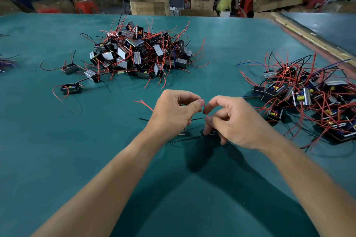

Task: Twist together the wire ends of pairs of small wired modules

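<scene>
My left hand (173, 113) pinches the top of a short red wire (205, 108) between thumb and forefinger at the middle of the green table (96, 140). My right hand (233, 121) pinches the lower part of the same red wire, its fingers curled. Two small modules lie under my hands, mostly hidden; only a metal corner (183, 132) under the left hand and an edge (213, 132) under the right show. A black wire (185, 139) trails toward me from them, and red wire ends (143, 103) stick out to the left.
A big heap of black-and-silver modules with red wires (140, 52) sits at the back centre. A second tangled heap (312, 98) lies at the right. Loose single modules (70, 88) lie at the left. Cardboard boxes (150, 5) and people stand beyond the table's far edge.
</scene>
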